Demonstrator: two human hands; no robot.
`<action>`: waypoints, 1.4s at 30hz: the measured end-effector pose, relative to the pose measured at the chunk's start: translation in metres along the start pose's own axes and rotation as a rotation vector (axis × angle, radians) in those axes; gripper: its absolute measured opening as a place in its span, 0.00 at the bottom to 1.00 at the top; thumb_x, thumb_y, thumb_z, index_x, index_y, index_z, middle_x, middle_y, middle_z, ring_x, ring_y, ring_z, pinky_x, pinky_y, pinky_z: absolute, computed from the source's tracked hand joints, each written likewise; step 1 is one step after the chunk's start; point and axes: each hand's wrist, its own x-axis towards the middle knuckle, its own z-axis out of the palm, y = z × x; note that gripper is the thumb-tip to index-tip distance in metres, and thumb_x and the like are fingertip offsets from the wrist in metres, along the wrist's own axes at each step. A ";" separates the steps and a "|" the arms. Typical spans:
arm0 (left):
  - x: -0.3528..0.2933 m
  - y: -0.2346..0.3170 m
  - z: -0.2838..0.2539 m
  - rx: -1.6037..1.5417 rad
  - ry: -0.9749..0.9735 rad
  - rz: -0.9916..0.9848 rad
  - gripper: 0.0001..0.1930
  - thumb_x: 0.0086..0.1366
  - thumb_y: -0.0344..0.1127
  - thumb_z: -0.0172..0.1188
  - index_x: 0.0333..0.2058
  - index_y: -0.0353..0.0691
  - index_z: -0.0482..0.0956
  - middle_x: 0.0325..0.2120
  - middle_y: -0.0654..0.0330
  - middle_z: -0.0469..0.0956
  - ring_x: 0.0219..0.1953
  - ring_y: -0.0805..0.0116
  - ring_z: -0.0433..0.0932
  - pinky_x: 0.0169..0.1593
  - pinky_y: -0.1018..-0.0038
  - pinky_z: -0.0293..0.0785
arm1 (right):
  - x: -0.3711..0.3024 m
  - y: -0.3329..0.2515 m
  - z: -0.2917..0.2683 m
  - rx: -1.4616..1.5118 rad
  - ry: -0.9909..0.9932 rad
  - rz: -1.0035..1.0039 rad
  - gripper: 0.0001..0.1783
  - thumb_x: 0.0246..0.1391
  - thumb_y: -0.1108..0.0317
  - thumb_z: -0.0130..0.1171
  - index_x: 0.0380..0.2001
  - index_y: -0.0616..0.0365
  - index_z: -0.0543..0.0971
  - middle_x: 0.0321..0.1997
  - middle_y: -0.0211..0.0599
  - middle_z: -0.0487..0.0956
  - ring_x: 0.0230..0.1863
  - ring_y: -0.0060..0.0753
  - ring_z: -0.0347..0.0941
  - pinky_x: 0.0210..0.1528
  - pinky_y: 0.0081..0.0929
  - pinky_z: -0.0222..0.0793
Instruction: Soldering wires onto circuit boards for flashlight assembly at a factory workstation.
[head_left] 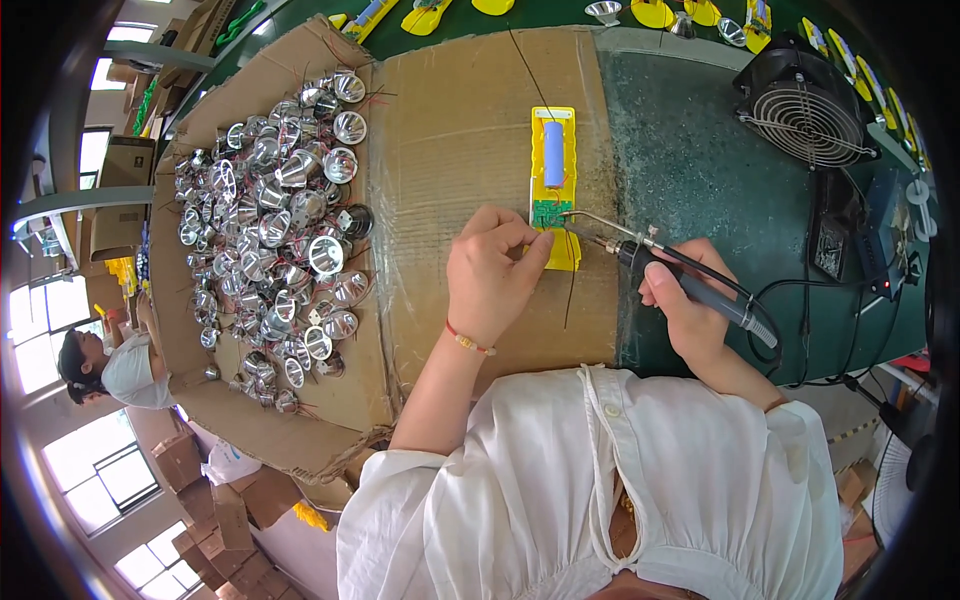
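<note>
The right hand (692,318) grips a soldering iron (712,299), its tip by the green circuit board (550,212) in a yellow casing (567,256), just beyond the left hand (492,265), bunched close; whether that one grips anything, I can't tell from here.

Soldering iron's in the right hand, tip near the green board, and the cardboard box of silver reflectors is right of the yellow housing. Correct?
Not quite: the head view shows the cardboard box of silver reflectors left of the yellow housing. The soldering iron is in the right hand, tip near the green board.
</note>
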 end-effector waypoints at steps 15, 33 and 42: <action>0.003 -0.001 0.000 -0.053 -0.035 -0.051 0.06 0.50 0.30 0.62 0.21 0.32 0.78 0.24 0.59 0.71 0.18 0.73 0.73 0.23 0.79 0.69 | -0.002 0.002 -0.015 0.084 0.050 -0.025 0.08 0.50 0.72 0.57 0.31 0.64 0.69 0.21 0.36 0.74 0.22 0.20 0.70 0.24 0.17 0.67; 0.142 0.022 0.016 0.234 -0.113 0.036 0.09 0.51 0.36 0.57 0.20 0.37 0.79 0.13 0.53 0.75 0.18 0.59 0.76 0.28 0.70 0.73 | 0.013 0.014 -0.045 0.098 0.172 0.098 0.07 0.51 0.73 0.55 0.29 0.64 0.69 0.20 0.37 0.73 0.19 0.20 0.68 0.22 0.17 0.66; 0.292 -0.008 0.026 0.508 0.253 0.312 0.20 0.46 0.46 0.64 0.37 0.43 0.76 0.36 0.52 0.74 0.41 0.56 0.74 0.46 0.68 0.68 | 0.009 0.016 -0.043 0.163 0.152 0.135 0.07 0.50 0.74 0.56 0.29 0.63 0.68 0.22 0.37 0.74 0.21 0.21 0.70 0.23 0.19 0.68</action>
